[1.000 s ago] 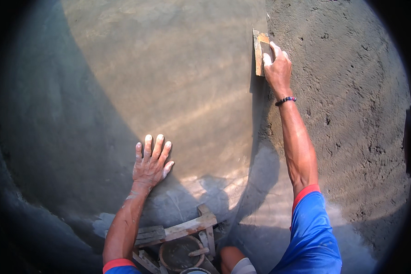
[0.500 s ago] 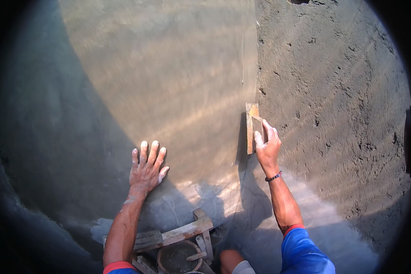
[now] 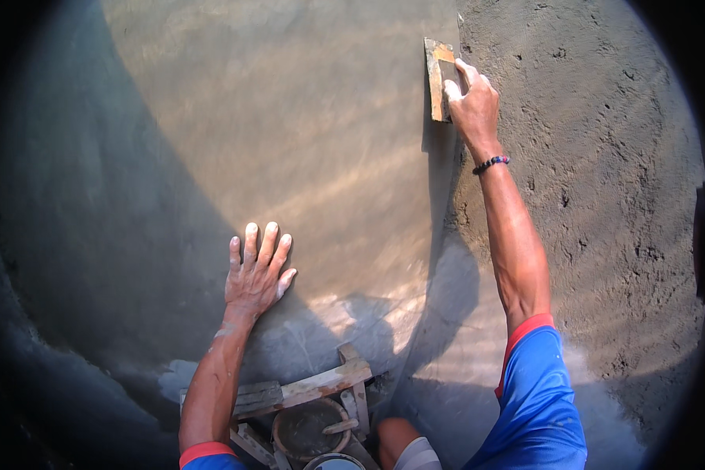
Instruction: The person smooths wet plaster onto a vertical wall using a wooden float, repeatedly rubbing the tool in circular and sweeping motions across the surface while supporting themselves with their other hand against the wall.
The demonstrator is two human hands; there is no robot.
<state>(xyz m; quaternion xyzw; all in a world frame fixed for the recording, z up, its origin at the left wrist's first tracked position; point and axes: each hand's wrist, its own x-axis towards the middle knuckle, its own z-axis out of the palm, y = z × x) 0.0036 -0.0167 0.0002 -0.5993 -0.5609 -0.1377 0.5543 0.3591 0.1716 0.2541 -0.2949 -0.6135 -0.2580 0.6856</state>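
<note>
My right hand (image 3: pixel 475 108) grips the handle of a plastering trowel (image 3: pixel 434 80), a flat rectangular tool smeared with grey and rusty orange. The blade stands lengthwise against the wall near the corner seam, on the edge of the smooth plastered face (image 3: pixel 290 141). Its handle is partly hidden by my fingers. Lower down on the left, my left hand (image 3: pixel 257 274) lies flat on the smooth plaster with its fingers spread and holds nothing. Pale plaster dust coats the fingertips of both hands.
Rough, pitted grey render (image 3: pixel 595 157) covers the wall right of the seam. Below my hands stand a wooden frame of planks (image 3: pixel 327 381) and a round bucket (image 3: pixel 294 431) with a stick-like handle across its rim. My knee (image 3: pixel 397 439) shows beside them.
My right hand has slid the trowel up the wall along the seam, with the arm stretched further. The left hand stays flat in nearly the same spot.
</note>
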